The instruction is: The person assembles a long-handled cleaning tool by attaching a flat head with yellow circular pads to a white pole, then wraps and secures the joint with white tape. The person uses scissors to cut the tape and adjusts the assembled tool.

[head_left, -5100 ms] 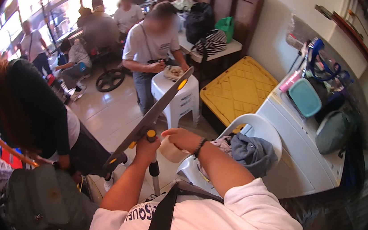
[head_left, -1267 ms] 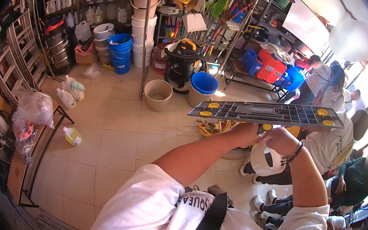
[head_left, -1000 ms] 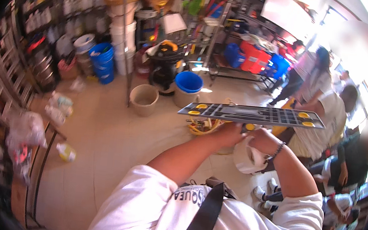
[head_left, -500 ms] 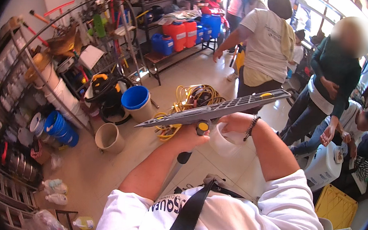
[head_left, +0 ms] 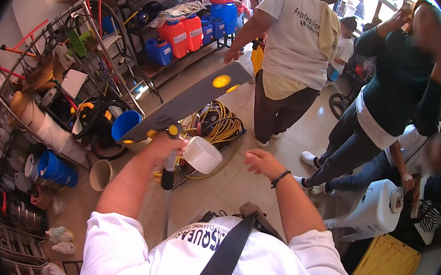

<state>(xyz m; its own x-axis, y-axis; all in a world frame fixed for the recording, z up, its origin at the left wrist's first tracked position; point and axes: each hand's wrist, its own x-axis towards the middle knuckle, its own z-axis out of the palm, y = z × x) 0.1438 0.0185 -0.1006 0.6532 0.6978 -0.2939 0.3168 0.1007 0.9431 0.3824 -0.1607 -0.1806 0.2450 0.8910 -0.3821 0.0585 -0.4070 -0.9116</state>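
Note:
My left hand [head_left: 159, 146] is closed around the neck of a flat mop, just under its long grey head [head_left: 193, 94] with yellow buttons. The mop's pole [head_left: 168, 177], with a black collar, runs down from that hand toward my body. Against the fingertips of the same hand sits a wide whitish roll of tape [head_left: 203, 155]; whether the fingers grip it or it sticks there, I cannot tell. My right hand [head_left: 264, 164] is off to the right of the roll, fingers loosely bent and apart, holding nothing.
Coiled yellow hose [head_left: 222, 121] lies on the floor beyond my hands. Buckets, including a beige one [head_left: 102, 174], stand left near a cluttered rack. One person in a white shirt [head_left: 295, 38] faces away; another in dark green [head_left: 392, 86] stands right, near a white container [head_left: 377, 207].
The mop head has swung left and turned to show its flat grey face. My right hand has come away from the roll, which stays by my left hand. The person in green has raised both hands.

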